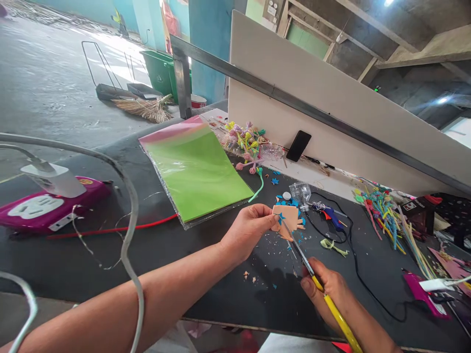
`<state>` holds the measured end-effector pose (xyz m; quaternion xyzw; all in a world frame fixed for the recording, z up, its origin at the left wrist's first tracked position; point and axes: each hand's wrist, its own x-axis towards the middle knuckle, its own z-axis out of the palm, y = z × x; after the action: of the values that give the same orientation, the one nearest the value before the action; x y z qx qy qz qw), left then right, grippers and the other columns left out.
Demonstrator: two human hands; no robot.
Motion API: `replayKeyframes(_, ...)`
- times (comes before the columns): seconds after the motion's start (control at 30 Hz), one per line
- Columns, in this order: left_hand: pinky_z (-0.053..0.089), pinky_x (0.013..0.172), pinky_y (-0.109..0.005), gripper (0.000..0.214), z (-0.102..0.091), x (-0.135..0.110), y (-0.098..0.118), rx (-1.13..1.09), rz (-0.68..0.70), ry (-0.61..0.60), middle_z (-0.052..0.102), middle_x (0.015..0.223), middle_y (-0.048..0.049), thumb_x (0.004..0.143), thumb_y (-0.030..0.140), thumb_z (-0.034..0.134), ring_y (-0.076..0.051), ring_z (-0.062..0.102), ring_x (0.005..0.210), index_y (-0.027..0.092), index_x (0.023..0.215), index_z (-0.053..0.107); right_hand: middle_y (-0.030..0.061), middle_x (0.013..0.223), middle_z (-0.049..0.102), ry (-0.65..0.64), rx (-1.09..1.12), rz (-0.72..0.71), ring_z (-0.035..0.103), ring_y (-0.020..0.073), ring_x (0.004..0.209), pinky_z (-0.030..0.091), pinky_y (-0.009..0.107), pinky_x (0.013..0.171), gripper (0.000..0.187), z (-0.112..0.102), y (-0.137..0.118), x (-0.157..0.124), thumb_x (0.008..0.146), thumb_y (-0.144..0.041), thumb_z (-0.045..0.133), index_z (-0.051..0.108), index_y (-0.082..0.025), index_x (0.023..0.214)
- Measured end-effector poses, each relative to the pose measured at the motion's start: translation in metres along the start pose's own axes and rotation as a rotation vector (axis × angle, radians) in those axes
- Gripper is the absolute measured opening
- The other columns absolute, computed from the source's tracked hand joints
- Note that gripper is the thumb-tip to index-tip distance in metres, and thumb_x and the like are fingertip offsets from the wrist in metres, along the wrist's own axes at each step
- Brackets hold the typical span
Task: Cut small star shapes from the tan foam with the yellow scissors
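Note:
My left hand (250, 228) pinches the left edge of a small peach foam sheet (290, 215) above the dark table. A small blue star (281, 218) lies against that sheet. Between the thumb and fingers of my right hand (324, 287) is a yellow-handled craft knife (338, 316), its long narrow metal end (301, 254) reaching to the sheet close to the star. Whether the tip touches the star, I cannot tell. Blue foam scraps (285, 200) and peach bits lie under and around the sheet.
A green sheet pack (202, 176) lies at left, near a purple power strip (47, 203) and a grey cable (128, 220). Behind are fuzzy stems (245, 139) and a phone (299, 145). At right are a blue glue gun (334, 219), its black cord, and more coloured stems (386, 215).

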<state>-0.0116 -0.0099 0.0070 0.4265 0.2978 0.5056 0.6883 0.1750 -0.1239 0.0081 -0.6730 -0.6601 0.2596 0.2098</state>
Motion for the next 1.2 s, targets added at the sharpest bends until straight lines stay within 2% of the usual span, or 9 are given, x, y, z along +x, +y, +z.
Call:
replayKeyframes(0.2,0.037,0.059,-0.023,0.015,0.000,0.002,0.001,0.000,-0.008,0.014,0.064,0.058,-0.0011,0.068,0.025,0.068,-0.010,0.052,0.055,0.014,0.062,0.059,-0.0053,0.054,0.039,-0.045,0.065,0.032,0.035,0.0127,0.046,0.026,0.028,0.047,0.056,0.002,0.006,0.003,0.075,-0.074,0.033,0.054,-0.023,0.083)
replayKeyframes(0.43,0.037,0.059,-0.022,0.014,0.000,0.001,0.004,0.054,0.001,0.025,0.062,0.056,0.0006,0.068,0.020,0.066,-0.009,0.051,0.054,0.014,0.060,0.057,-0.0055,0.056,0.041,-0.125,0.026,0.067,0.039,0.0144,0.049,0.028,0.028,0.050,0.060,-0.005,0.003,0.000,0.072,-0.077,0.032,0.055,-0.023,0.087)
replayKeyframes(0.73,0.035,0.056,-0.022,0.013,0.000,0.001,0.006,0.041,0.025,0.082,0.060,0.054,0.0011,0.066,0.022,0.066,-0.008,0.048,0.052,0.014,0.061,0.058,-0.0018,0.064,0.050,-0.092,0.023,0.035,0.047,0.0151,0.056,0.034,0.026,0.053,0.051,-0.001,-0.013,0.006,0.077,-0.069,0.034,0.053,-0.021,0.080)
replayKeyframes(1.03,0.037,0.059,-0.023,0.014,0.000,0.001,0.006,0.046,0.015,0.073,0.061,0.055,-0.0001,0.067,0.023,0.066,-0.009,0.050,0.054,0.014,0.061,0.058,-0.0072,0.055,0.034,-0.057,0.009,0.023,0.031,0.0110,0.049,0.026,0.025,0.048,0.044,0.001,-0.008,0.007,0.079,-0.064,0.038,0.047,-0.022,0.071)
replayKeyframes(1.13,0.037,0.060,-0.023,0.014,-0.002,0.003,0.005,0.036,0.023,0.065,0.062,0.056,-0.0005,0.068,0.023,0.067,-0.010,0.051,0.054,0.014,0.061,0.059,-0.0055,0.055,0.042,-0.043,0.017,0.010,0.038,0.0120,0.049,0.030,0.026,0.048,0.045,-0.001,-0.005,0.007,0.078,-0.066,0.039,0.051,-0.022,0.077)
replayKeyframes(1.2,0.038,0.060,-0.022,0.015,-0.004,0.004,0.008,0.002,0.064,0.089,0.062,0.057,-0.0004,0.069,0.023,0.068,-0.009,0.052,0.056,0.013,0.062,0.059,-0.0044,0.058,0.047,-0.039,0.145,0.082,0.041,0.0122,0.046,0.032,0.025,0.043,0.052,-0.001,-0.006,0.004,0.074,-0.073,0.038,0.053,-0.024,0.086)
